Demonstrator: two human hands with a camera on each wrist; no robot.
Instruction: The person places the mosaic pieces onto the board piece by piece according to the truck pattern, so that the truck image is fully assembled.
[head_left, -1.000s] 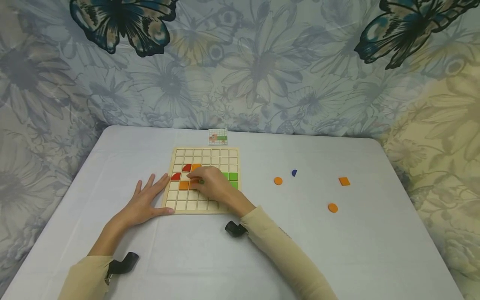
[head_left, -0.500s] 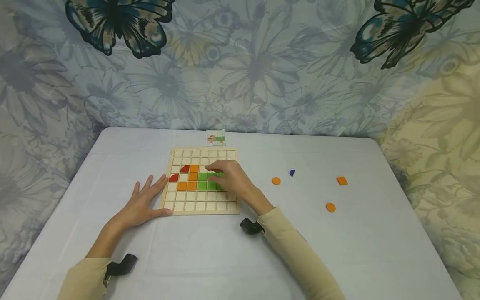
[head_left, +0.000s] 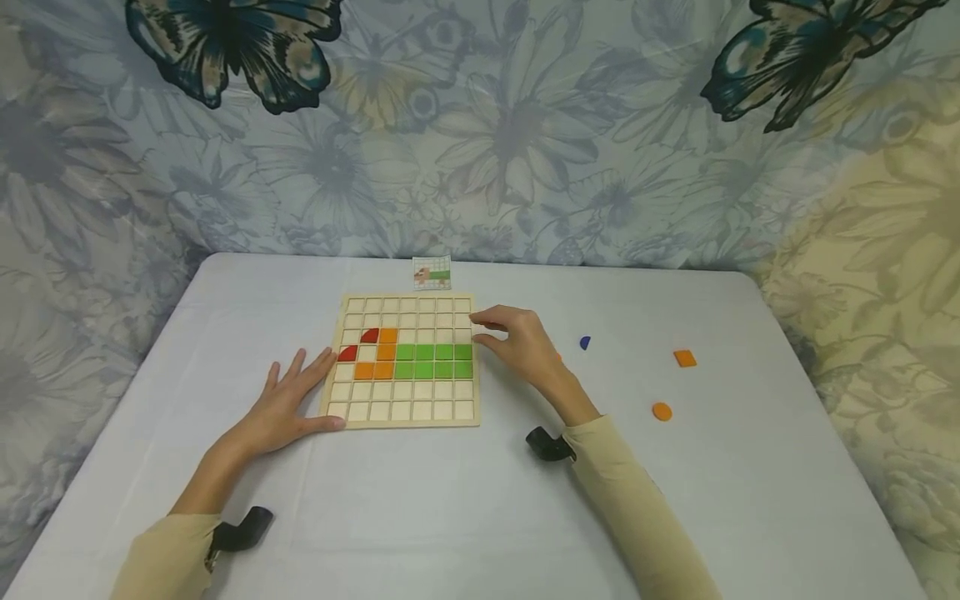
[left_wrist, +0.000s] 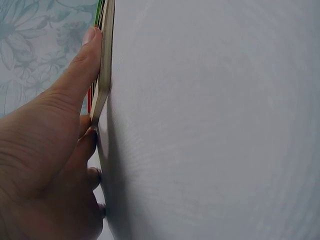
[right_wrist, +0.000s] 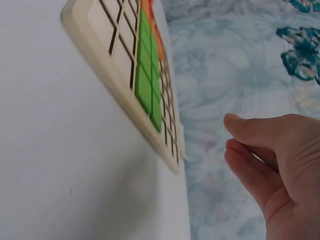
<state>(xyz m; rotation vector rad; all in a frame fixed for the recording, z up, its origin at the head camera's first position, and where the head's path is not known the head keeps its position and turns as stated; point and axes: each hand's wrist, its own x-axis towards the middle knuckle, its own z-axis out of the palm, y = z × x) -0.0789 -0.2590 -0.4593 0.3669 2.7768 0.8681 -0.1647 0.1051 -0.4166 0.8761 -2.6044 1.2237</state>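
Observation:
A wooden grid board (head_left: 402,390) lies on the white table. Two rows of green square tiles (head_left: 424,361) fill its middle right, beside several orange square tiles (head_left: 385,352) and two red quarter-circle tiles (head_left: 370,336). My left hand (head_left: 279,410) rests with spread fingers at the board's left edge; in the left wrist view its thumb (left_wrist: 82,62) lies along the rim. Just off the right edge is my right hand (head_left: 522,346), above the table. Its thumb and fingers are bent with a gap between them and nothing held, as the right wrist view shows.
Loose pieces lie to the right: a blue half-circle (head_left: 585,342), an orange square (head_left: 685,358) and an orange disc (head_left: 662,412). Another orange disc is mostly hidden behind my right hand. A small printed card (head_left: 432,273) sits behind the board, close to the patterned backdrop (head_left: 487,167).
My right hand has moved right, from over the orange tiles, across the green ones, to beyond the board's right edge, uncovering the tiles. The left hand stays at the left edge.

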